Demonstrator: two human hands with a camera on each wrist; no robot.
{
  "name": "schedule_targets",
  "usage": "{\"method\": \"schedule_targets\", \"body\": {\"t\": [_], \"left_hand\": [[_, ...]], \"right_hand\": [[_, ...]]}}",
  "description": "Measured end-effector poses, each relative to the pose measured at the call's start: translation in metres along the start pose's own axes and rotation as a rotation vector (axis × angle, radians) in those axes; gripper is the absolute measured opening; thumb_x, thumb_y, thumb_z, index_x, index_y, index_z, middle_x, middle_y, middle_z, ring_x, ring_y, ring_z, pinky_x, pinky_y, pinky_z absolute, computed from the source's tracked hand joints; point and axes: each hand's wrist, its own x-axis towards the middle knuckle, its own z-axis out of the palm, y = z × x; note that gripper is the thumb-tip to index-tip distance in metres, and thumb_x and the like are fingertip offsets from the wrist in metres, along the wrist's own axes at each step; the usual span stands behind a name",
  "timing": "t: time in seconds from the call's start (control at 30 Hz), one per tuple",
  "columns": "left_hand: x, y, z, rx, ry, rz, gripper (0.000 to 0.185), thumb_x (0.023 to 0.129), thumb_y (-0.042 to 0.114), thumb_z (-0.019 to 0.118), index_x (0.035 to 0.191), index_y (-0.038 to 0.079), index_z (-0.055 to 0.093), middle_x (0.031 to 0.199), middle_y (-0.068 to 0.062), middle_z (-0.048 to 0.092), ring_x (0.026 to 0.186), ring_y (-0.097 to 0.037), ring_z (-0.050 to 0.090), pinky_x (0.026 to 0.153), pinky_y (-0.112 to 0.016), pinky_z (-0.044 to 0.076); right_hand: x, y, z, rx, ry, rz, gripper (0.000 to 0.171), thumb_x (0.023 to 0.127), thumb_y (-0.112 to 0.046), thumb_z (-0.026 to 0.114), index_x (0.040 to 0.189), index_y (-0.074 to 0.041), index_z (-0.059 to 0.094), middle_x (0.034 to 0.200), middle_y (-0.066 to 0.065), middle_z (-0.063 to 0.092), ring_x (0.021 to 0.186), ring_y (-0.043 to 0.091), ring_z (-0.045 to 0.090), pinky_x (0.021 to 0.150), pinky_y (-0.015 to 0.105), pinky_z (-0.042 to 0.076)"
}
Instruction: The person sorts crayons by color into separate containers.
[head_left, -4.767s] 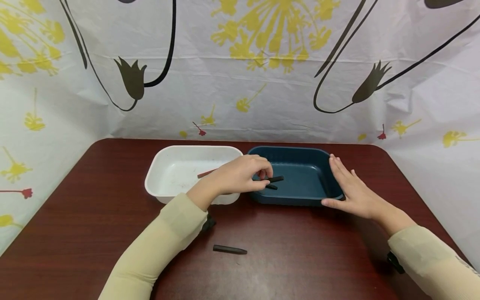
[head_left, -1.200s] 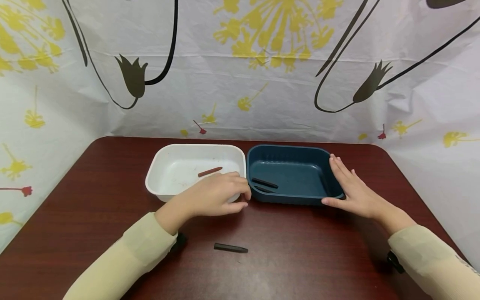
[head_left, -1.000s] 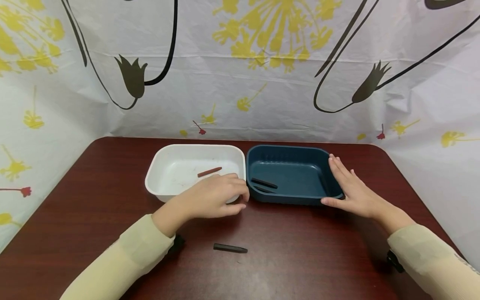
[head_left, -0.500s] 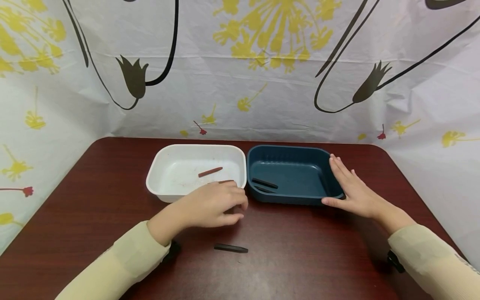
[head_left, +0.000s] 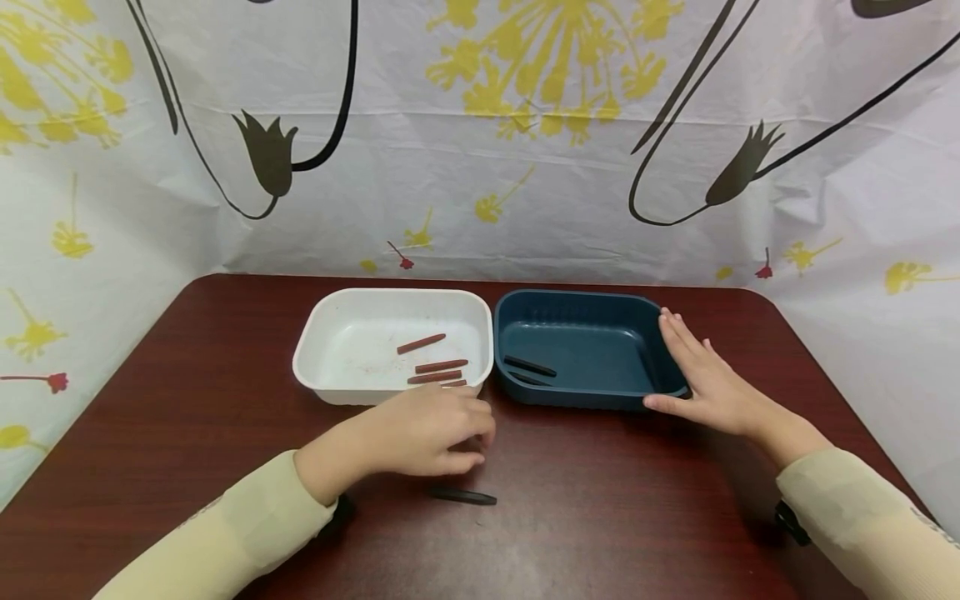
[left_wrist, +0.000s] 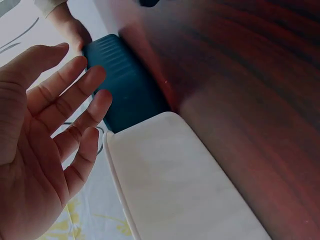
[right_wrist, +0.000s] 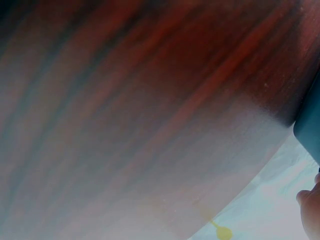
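Observation:
In the head view my left hand (head_left: 423, 429) hovers in front of the white tray (head_left: 330, 350), fingers relaxed and a little bent. The left wrist view shows its palm (left_wrist: 35, 175) with nothing in it. Just nearer than this hand, a black crayon (head_left: 472, 497) lies on the table, its left end partly covered. My right hand (head_left: 708, 383) rests straight fingers and thumb against the right end of the dark blue tray (head_left: 592, 398). Several red-brown crayons (head_left: 441, 366) lie inside the white tray, the nearest partly hidden by the left hand. Black crayons (head_left: 529, 366) lie at the blue tray's left side.
Both trays stand side by side, touching, on a dark red-brown wooden table (head_left: 600, 517). Behind and at both sides hangs a white sheet (head_left: 570, 217) printed with yellow and dark flowers. The right wrist view shows mostly tabletop (right_wrist: 150, 100).
My left hand has let go of black crayons in the blue tray, then drawn back left and nearer, uncovering red-brown crayons and partly covering the table's black crayon. The right hand stays put.

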Motion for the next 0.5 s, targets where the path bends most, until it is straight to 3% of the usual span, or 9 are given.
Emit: {"method": "schedule_targets", "body": {"t": [0.5], "left_hand": [[-0.0091,0.0017,0.0083,0.052,-0.053,-0.004,0.012,0.094,0.034,0.064,0.095,0.024,0.069,0.091,0.011,0.064,0.086,-0.009,0.055,0.068,-0.024,0.048]], "right_hand": [[-0.0001,0.0002,-0.0013,-0.004,-0.015,0.013,0.11,0.089,-0.043,0.071,0.16,-0.009,-0.006,0.168,0.011,-0.009,0.155,0.035,-0.007,0.114,0.075,0.003]]}}
